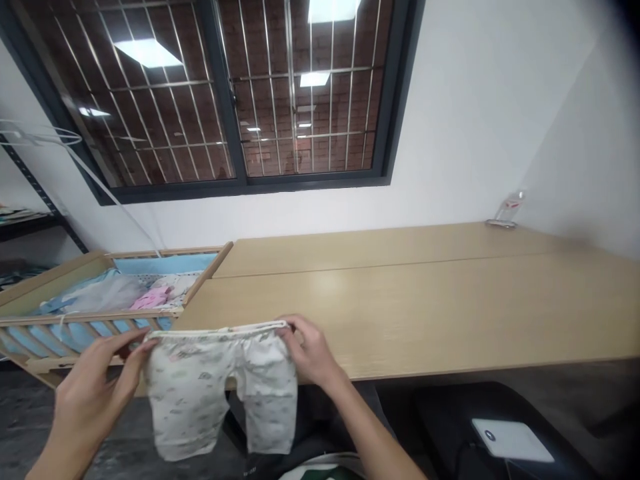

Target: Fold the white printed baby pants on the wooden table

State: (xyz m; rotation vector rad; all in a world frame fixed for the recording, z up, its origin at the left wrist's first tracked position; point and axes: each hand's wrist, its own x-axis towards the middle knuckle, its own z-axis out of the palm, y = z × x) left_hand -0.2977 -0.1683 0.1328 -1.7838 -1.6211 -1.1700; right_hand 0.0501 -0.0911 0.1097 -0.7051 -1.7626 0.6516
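Observation:
A small pair of white baby trousers point(220, 390) with a faint grey print hangs in the air in front of the wooden table's point(425, 300) near edge. My left hand point(95, 393) pinches the left end of the waistband, and my right hand point(310, 350) pinches the right end. The waistband is stretched straight between them and both legs hang down freely.
A wooden baby crib point(100, 320) with blue lining stands left of the table and holds pink and white clothes point(155, 293) and a plastic bag. A plastic bottle point(507, 208) lies at the table's far right. A dark chair with a white device point(513, 440) sits below right. A barred window is behind.

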